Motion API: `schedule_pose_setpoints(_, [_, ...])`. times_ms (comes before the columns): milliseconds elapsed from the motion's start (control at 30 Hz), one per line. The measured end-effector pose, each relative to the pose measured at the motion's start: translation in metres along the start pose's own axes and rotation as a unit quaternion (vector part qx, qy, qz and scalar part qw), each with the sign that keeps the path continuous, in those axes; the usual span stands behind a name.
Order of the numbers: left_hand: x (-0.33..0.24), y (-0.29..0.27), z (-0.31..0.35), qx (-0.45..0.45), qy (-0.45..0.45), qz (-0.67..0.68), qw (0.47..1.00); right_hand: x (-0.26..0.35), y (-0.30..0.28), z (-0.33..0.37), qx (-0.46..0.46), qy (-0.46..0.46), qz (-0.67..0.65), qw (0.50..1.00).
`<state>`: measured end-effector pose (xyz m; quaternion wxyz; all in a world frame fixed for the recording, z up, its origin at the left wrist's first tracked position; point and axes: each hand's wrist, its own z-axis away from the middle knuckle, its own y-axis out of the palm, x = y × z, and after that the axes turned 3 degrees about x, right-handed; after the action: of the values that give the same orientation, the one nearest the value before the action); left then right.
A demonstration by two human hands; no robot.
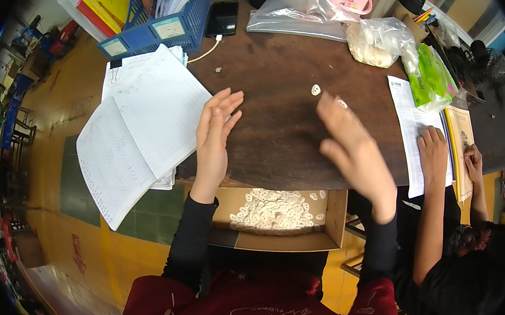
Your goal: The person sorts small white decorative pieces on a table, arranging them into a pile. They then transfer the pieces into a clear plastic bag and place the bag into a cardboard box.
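Observation:
My left hand [215, 136] is raised over the left part of the dark wooden table, its fingers apart and holding nothing. My right hand [355, 148], slightly blurred, reaches over the table with its thumb apart from the fingers. Close by its fingertips lies a small white piece with holes [342, 103], partly hidden by the hand. A second white piece [315, 89], rounded and holed, rests on the tabletop just beyond. Below the table edge, in front of my body, a cardboard box [334, 229] holds a heap of similar white pieces [275, 210].
An open notebook [156, 112] overhangs the left table edge. Behind it stand a blue file basket [158, 33] and a phone [222, 19] on a cable. Plastic bags [376, 42] lie at the back. At right, another person's hand [433, 152] rests on a printed sheet [403, 105].

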<state>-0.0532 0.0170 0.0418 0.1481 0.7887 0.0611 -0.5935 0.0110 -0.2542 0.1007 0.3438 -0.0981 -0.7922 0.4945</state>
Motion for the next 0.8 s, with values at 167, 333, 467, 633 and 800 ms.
schedule_pose_setpoints(167, [0.0, 0.0, 0.0, 0.005, -0.004, 0.022, 1.0, -0.06, 0.034, -0.063, 0.029, 0.003, 0.097, 0.995])
schedule_pose_setpoints(333, [0.001, 0.0, 0.0, 0.011, 0.003, 0.027, 1.0, -0.023, 0.045, -0.04, 0.095, -0.054, 0.062, 0.992])
schedule_pose_setpoints(467, [0.0, 0.0, 0.0, 0.02, -0.001, 0.024, 1.0, 0.042, 0.046, 0.007, 0.144, -0.115, 0.058, 0.981])
schedule_pose_setpoints(633, [0.001, -0.001, 0.001, 0.023, 0.0, 0.016, 1.0, 0.073, 0.05, 0.045, 0.195, -0.123, -0.042, 0.972])
schedule_pose_setpoints(800, [-0.001, 0.0, 0.001, 0.02, 0.0, 0.016, 1.0, 0.072, 0.044, 0.052, 0.172, -0.093, -0.085, 0.977])
